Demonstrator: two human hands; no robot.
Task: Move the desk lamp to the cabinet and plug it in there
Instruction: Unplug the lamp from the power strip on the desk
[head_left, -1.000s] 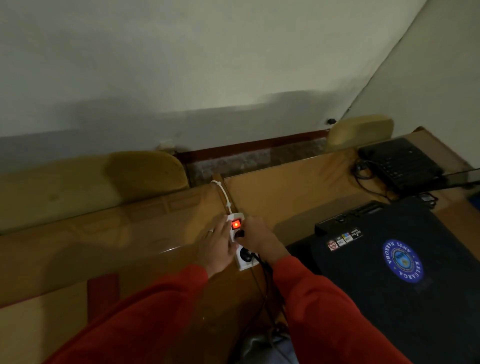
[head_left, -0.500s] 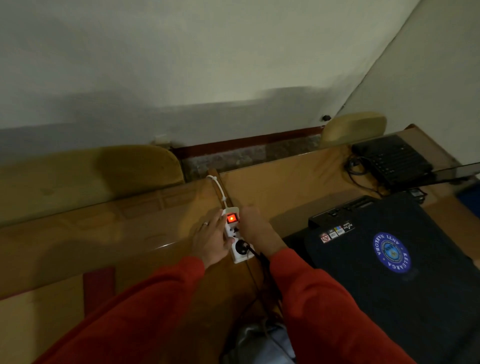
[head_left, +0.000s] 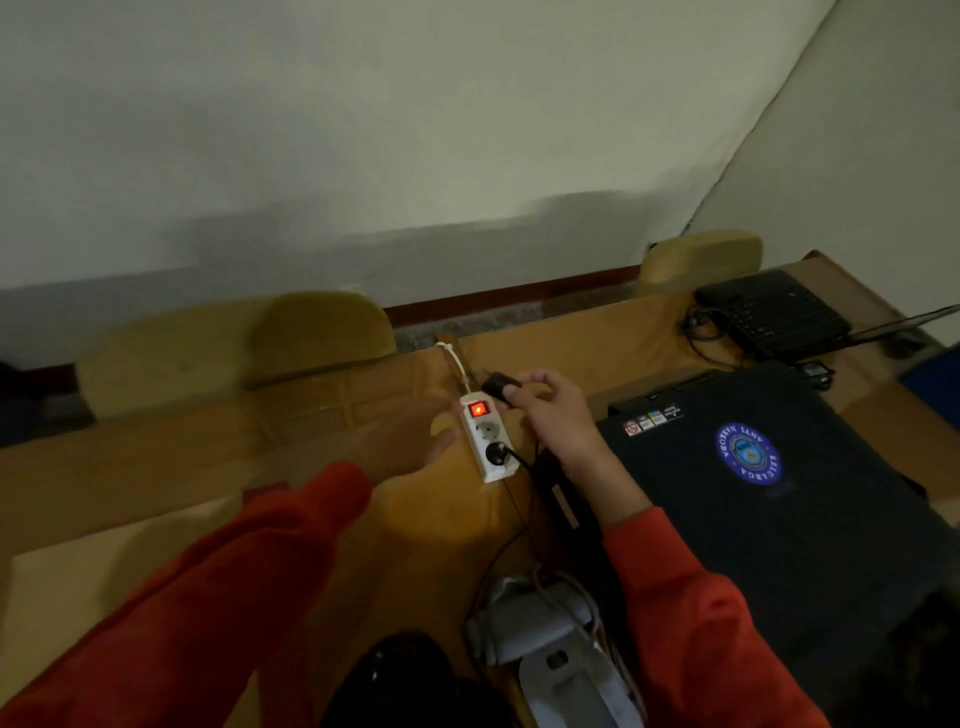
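Note:
A white power strip with a glowing red switch lies on the brown desk. Its upper socket is empty; a black plug sits in the lower one. My right hand is raised just right of the strip, fingers shut on a black plug held above the switch. My left hand is blurred, palm down on the desk left of the strip, fingers apart, holding nothing. A pale grey lamp wrapped in cord shows at the bottom edge.
A black laptop bag with a blue round logo fills the desk's right side. Behind it lies a black keyboard with cables. Yellow chair backs stand beyond the desk's far edge. Black cords trail from the strip toward me.
My right hand has pulled a black plug out of the strip's upper socket and lifted it. My left hand has slid off the strip to the left.

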